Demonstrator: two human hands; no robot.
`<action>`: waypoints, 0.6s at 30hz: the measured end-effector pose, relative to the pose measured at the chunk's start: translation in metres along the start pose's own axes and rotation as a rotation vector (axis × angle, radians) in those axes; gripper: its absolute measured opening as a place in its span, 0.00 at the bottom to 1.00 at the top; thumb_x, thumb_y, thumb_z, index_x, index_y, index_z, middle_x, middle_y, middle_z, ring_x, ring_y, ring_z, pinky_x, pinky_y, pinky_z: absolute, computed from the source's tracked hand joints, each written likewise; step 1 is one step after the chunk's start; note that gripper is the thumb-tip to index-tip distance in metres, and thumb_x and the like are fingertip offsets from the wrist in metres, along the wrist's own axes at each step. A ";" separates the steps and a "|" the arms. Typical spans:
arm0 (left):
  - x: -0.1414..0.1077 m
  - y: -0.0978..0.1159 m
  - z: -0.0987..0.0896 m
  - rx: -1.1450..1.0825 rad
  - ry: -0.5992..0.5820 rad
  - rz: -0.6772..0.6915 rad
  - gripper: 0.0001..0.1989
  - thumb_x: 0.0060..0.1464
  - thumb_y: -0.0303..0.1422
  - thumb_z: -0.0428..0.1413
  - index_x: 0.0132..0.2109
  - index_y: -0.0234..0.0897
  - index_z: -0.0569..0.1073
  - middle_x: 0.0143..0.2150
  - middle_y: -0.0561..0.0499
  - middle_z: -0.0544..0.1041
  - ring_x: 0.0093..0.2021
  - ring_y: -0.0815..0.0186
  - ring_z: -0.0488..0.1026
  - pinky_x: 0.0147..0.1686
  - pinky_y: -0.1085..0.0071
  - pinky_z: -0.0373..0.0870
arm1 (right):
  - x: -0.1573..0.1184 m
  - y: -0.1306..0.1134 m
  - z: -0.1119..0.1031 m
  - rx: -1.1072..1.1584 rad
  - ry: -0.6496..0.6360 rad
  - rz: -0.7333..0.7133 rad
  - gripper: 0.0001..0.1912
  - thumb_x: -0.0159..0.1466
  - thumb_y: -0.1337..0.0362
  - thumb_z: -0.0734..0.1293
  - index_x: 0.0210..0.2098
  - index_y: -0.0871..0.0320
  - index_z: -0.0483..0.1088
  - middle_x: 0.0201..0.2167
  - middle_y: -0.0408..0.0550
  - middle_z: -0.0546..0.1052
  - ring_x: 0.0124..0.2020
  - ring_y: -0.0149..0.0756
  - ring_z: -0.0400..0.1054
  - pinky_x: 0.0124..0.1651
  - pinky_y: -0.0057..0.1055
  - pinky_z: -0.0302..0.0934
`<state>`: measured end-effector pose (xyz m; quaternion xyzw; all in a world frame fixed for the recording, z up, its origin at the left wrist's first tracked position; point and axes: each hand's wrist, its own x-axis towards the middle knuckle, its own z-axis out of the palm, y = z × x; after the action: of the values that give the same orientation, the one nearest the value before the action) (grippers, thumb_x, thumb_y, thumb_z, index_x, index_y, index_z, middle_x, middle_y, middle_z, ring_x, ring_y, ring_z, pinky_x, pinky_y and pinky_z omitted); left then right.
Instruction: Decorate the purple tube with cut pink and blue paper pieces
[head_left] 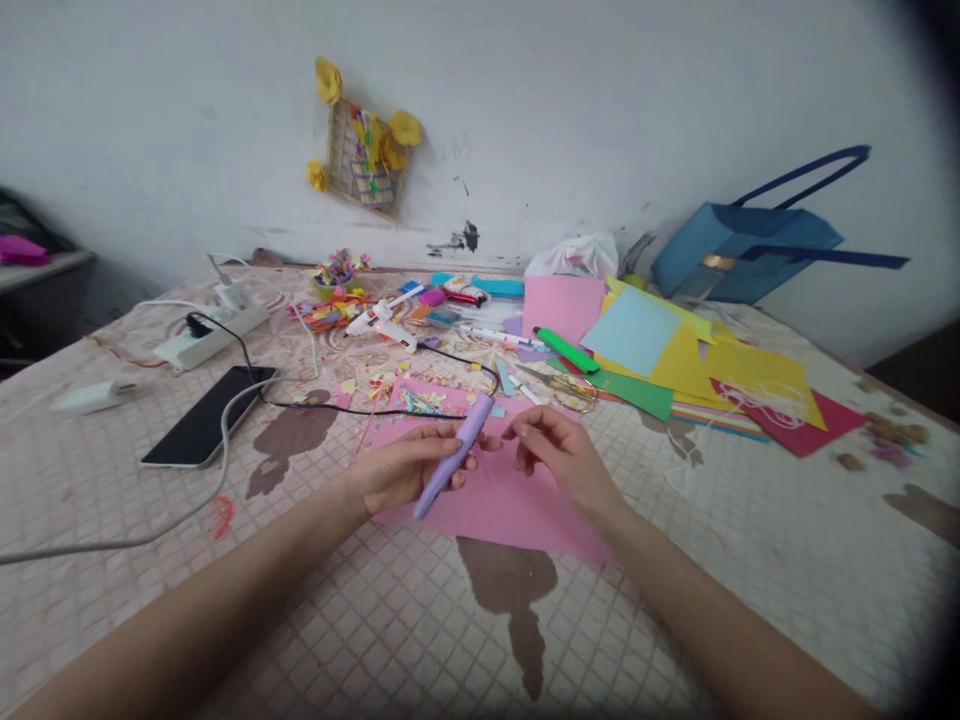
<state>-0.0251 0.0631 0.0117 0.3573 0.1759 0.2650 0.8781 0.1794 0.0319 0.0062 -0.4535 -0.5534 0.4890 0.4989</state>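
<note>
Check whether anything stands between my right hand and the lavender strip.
Only the fingertips of the left hand, which poke out past the lavender strip on the side facing the right hand. Nothing else visible stands between; the pink sheet lies beneath.

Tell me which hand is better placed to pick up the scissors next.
Probably the right: the right hand is nearer the scissors, with no held object visible, while the left hand holds the long lilac item.
</note>
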 end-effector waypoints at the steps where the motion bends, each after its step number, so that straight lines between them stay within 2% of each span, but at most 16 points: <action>1: -0.001 0.000 0.000 -0.011 0.003 0.007 0.12 0.51 0.24 0.53 0.44 0.27 0.71 0.44 0.40 0.71 0.34 0.71 0.70 0.30 0.78 0.70 | -0.002 0.000 0.002 -0.036 -0.031 -0.009 0.08 0.60 0.60 0.63 0.31 0.59 0.66 0.26 0.43 0.70 0.20 0.26 0.63 0.23 0.26 0.59; 4: -0.002 0.002 0.000 -0.043 0.010 0.018 0.12 0.50 0.25 0.55 0.43 0.27 0.72 0.36 0.44 0.72 0.33 0.70 0.71 0.30 0.79 0.70 | -0.006 0.000 0.007 -0.087 -0.087 -0.029 0.08 0.61 0.60 0.62 0.34 0.58 0.66 0.23 0.42 0.69 0.20 0.27 0.62 0.24 0.28 0.60; 9: -0.003 0.004 -0.001 -0.098 -0.006 0.038 0.12 0.49 0.27 0.57 0.42 0.26 0.72 0.36 0.45 0.72 0.35 0.70 0.71 0.29 0.79 0.70 | -0.009 0.003 0.012 -0.006 -0.173 -0.027 0.09 0.61 0.62 0.61 0.41 0.57 0.64 0.38 0.48 0.71 0.21 0.25 0.63 0.25 0.28 0.62; 12: -0.004 0.005 -0.001 -0.133 -0.005 0.040 0.11 0.49 0.27 0.56 0.42 0.27 0.72 0.35 0.47 0.72 0.34 0.71 0.70 0.28 0.80 0.69 | -0.009 0.003 0.013 0.053 -0.203 -0.024 0.09 0.61 0.63 0.61 0.41 0.56 0.64 0.42 0.48 0.70 0.20 0.23 0.63 0.25 0.28 0.62; 18: -0.004 0.007 0.001 -0.193 0.068 0.035 0.10 0.50 0.26 0.55 0.42 0.27 0.71 0.32 0.46 0.72 0.32 0.71 0.70 0.28 0.81 0.69 | -0.009 0.003 0.015 0.154 -0.251 0.029 0.12 0.61 0.62 0.62 0.45 0.54 0.62 0.35 0.43 0.68 0.19 0.24 0.64 0.22 0.26 0.60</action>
<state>-0.0308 0.0645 0.0180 0.2649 0.1733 0.3080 0.8972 0.1658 0.0224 0.0022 -0.3569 -0.5657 0.5900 0.4521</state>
